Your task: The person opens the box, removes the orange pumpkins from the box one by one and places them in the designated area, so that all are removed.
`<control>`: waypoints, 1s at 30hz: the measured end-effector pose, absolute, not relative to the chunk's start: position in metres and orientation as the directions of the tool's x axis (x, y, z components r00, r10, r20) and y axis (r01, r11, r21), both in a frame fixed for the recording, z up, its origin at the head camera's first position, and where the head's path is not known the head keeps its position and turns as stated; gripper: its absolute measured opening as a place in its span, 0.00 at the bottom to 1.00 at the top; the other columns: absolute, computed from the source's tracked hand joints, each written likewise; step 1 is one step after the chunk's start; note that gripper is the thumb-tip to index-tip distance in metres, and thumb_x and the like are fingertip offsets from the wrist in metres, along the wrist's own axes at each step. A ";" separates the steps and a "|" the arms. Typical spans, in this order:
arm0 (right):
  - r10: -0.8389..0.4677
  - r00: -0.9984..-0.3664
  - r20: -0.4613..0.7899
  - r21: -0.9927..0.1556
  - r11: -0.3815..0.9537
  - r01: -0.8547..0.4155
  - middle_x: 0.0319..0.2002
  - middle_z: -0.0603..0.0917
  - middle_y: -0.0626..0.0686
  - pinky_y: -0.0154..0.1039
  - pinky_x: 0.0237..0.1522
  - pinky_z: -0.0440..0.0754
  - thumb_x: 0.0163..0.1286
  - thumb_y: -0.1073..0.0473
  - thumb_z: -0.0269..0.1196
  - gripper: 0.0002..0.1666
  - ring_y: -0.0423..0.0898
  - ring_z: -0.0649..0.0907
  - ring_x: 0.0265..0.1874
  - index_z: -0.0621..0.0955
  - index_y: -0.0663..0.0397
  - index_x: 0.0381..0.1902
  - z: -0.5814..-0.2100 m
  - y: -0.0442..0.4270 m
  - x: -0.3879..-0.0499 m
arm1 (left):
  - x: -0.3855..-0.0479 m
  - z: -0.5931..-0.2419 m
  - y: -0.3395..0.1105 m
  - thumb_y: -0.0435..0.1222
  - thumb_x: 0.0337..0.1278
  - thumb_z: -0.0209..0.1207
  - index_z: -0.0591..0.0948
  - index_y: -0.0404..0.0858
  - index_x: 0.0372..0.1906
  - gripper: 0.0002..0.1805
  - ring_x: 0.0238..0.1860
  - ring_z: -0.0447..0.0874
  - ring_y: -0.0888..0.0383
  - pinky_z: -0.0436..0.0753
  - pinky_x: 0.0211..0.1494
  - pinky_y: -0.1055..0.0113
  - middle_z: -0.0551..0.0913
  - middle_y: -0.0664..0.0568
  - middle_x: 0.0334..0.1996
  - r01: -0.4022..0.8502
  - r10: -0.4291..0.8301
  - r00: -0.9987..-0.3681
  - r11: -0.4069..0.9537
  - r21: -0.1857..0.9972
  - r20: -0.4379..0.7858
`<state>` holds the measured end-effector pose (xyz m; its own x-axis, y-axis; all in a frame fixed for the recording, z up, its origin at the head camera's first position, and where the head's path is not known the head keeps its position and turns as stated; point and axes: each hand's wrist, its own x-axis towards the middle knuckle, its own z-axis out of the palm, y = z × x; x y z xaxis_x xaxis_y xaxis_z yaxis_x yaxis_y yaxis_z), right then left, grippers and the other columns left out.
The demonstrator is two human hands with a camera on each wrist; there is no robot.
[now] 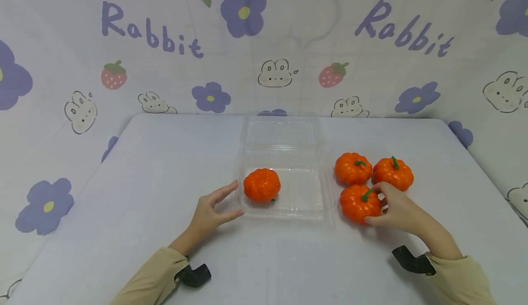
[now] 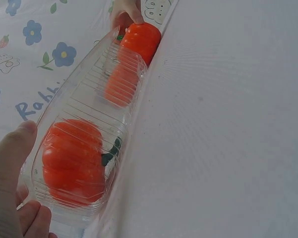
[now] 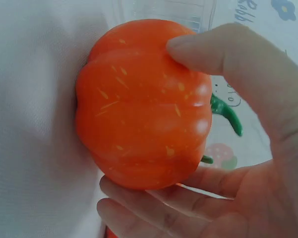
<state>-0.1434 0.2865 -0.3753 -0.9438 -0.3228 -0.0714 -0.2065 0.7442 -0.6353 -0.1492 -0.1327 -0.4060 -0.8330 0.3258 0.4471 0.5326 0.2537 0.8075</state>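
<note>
An orange toy pumpkin (image 1: 262,185) lies tipped on its side in the left part of an open clear plastic box (image 1: 303,213), its green stem toward the front right. My left hand (image 1: 210,209) holds the box's left end, thumb and fingers apart along the rim; the left wrist view shows this hand (image 2: 12,183) close up. At the right, my right hand (image 1: 398,208) grips another pumpkin (image 1: 359,204) that has its green stem up. In the right wrist view the thumb presses one side of this pumpkin (image 3: 144,109) and the fingers lie against the other.
Two more pumpkins, one at the back left (image 1: 352,169) and one at the back right (image 1: 393,174), stand just behind the gripped one. The box's lid (image 1: 282,133) lies folded back. Behind the white table (image 1: 165,158) hangs a printed cloth (image 1: 165,75).
</note>
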 end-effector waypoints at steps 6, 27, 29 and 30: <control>-0.310 -0.947 -0.086 -0.640 0.746 -0.186 0.38 0.72 0.58 0.39 0.31 0.79 0.46 0.53 0.72 0.41 0.50 0.74 0.34 0.65 0.72 0.48 -0.374 0.287 -0.143 | -0.149 -0.407 -0.132 0.23 0.33 0.68 0.72 0.21 0.51 0.31 0.54 0.70 0.44 0.68 0.56 0.53 0.73 0.34 0.50 0.521 0.324 -0.839 0.253 0.815 0.436; -0.311 -0.945 0.101 -0.629 0.716 -0.303 0.58 0.61 0.68 0.69 0.49 0.59 0.45 0.54 0.73 0.49 0.66 0.60 0.57 0.62 0.70 0.59 -0.358 0.294 -0.139 | -0.149 -0.407 -0.132 0.23 0.33 0.68 0.72 0.20 0.50 0.31 0.53 0.71 0.44 0.68 0.56 0.58 0.74 0.34 0.50 0.540 0.325 -0.829 0.256 0.802 0.454; -0.319 -0.935 0.155 -0.649 0.680 -0.340 0.60 0.60 0.67 0.69 0.50 0.58 0.45 0.57 0.73 0.49 0.66 0.59 0.58 0.62 0.69 0.60 -0.360 0.294 -0.140 | -0.149 -0.406 -0.131 0.23 0.33 0.68 0.72 0.21 0.51 0.31 0.53 0.70 0.43 0.68 0.56 0.56 0.74 0.34 0.50 0.537 0.325 -0.830 0.252 0.805 0.453; -0.323 -0.929 0.178 -0.654 0.667 -0.357 0.61 0.60 0.66 0.69 0.50 0.58 0.45 0.58 0.73 0.49 0.65 0.59 0.58 0.62 0.68 0.61 -0.362 0.294 -0.141 | -0.149 -0.406 -0.131 0.23 0.33 0.68 0.72 0.21 0.51 0.31 0.53 0.70 0.43 0.68 0.56 0.55 0.74 0.34 0.50 0.536 0.327 -0.830 0.248 0.807 0.451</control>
<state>-0.1407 0.2936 -0.3622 -0.9295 -0.3228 0.1785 -0.3572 0.6670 -0.6539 -0.1486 -0.1311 -0.4065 -0.8305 0.3267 0.4512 0.5361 0.2484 0.8068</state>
